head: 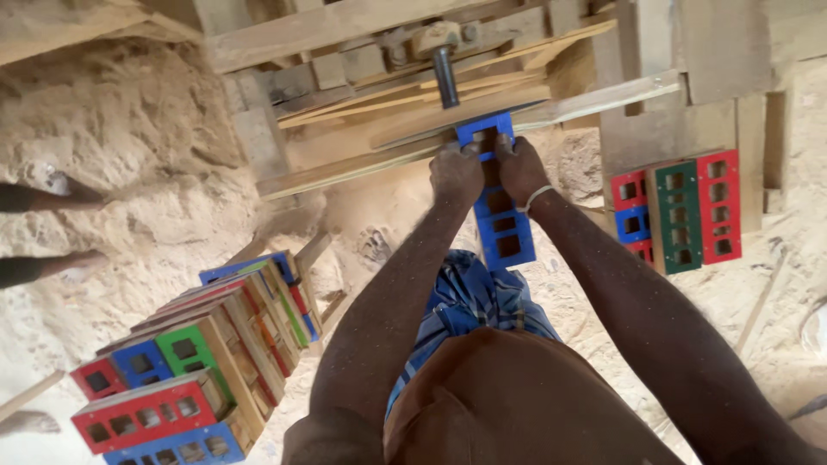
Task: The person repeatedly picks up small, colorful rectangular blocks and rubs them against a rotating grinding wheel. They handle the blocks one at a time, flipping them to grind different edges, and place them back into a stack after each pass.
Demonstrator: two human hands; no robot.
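**Pressing a blue slat under the shaft**

Gripping a blue slat (502, 220) with square holes, both hands hold its far end on a long plank (482, 129), right below a dark metal shaft (445, 76) that juts from the wooden rig (362, 34). The left hand (457, 172) is closed on the slat's left edge, the right hand (519, 168) on its right edge; a pale band sits at the right wrist. The near end of the slat hangs free over the sandy ground (129, 172), above the person's checked blue cloth.

Risks, as I judge them:
- Fingers sit just beside the shaft tip. If that shaft turns or drives down, a slip would bring knuckles into it.
- The slat is held only at one end, so its free end could swing or twist and throw the hole off line.
- The plank rests on loose laths; pressure could shift it sideways.
- The stack (198, 362) of painted slats at lower left leans, and a knock from the elbow might tip it.

A second batch (680, 211) of red, green and blue slats lies flat at right, well apart. Someone else's feet (60, 185) stand at the left edge.
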